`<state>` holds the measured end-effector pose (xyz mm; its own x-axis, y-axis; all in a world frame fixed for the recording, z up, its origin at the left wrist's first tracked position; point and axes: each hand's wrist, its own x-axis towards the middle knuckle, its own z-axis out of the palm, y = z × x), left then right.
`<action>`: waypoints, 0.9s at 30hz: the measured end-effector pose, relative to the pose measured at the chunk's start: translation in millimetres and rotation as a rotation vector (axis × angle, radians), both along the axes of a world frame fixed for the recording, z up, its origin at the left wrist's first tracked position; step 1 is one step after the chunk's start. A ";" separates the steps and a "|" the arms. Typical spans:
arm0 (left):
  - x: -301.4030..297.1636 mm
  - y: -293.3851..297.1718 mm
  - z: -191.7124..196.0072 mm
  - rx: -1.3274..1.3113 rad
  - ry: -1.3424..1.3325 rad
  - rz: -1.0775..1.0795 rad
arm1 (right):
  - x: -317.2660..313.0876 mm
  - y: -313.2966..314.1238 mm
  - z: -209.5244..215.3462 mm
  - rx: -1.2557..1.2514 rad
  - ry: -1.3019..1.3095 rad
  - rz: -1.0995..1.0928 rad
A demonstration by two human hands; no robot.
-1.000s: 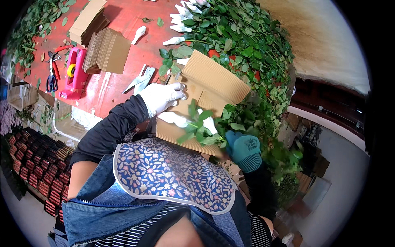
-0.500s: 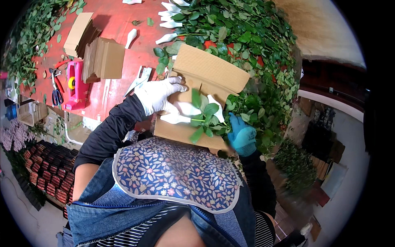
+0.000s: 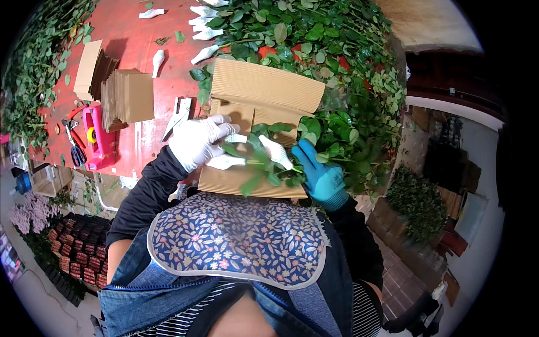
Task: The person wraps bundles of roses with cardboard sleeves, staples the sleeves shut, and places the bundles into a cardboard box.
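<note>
A corrugated cardboard sheet (image 3: 264, 84) lies folded open before me. On it rest leafy rose stems whose heads are in white netted sleeves, among them one sleeved rose (image 3: 226, 162) and another slanting sleeved rose (image 3: 275, 153). My left hand (image 3: 196, 140), in a white glove, is at the sheet's left side, its fingers and thumb closed around a third sleeved rose (image 3: 236, 138). At the right, my right hand (image 3: 321, 177) in a teal glove is closed around the rose stems; its thumb is partly hidden.
Leafy stems (image 3: 353, 84) are heaped on the right, with sleeved heads along their left end. On the red table (image 3: 135, 45) stand folded cardboard pieces (image 3: 132, 95), a pink tape dispenser (image 3: 100, 140), pruning shears (image 3: 73, 140) and a white stapler-like tool (image 3: 178, 118).
The cardboard sheet lies straighter and its middle shows more. The sleeved rose by my left hand has shifted left, into my fingers. The whole view has also shifted slightly.
</note>
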<state>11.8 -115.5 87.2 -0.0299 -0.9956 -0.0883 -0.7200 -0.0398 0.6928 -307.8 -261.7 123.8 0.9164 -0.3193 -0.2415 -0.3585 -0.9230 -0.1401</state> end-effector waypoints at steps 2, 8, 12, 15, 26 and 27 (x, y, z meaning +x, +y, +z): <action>0.2 4.1 -1.6 -0.012 0.021 0.011 | -14.6 -2.0 -12.3 -0.016 -0.044 -0.037; -0.5 15.8 -13.6 -0.045 0.185 -0.099 | -20.8 2.0 -34.8 0.032 0.088 -0.075; 0.4 10.9 -2.3 0.107 0.127 -0.133 | -18.1 6.5 -33.1 0.050 0.133 -0.107; -6.7 2.3 15.2 0.153 0.023 -0.148 | -14.8 6.4 -27.8 0.054 0.132 -0.090; -16.5 6.4 9.5 0.017 -0.175 -0.151 | -52.3 -25.6 66.6 0.354 -0.349 -0.440; -17.3 5.9 10.0 0.021 -0.191 -0.158 | -67.8 -34.0 82.0 0.262 -0.377 -0.593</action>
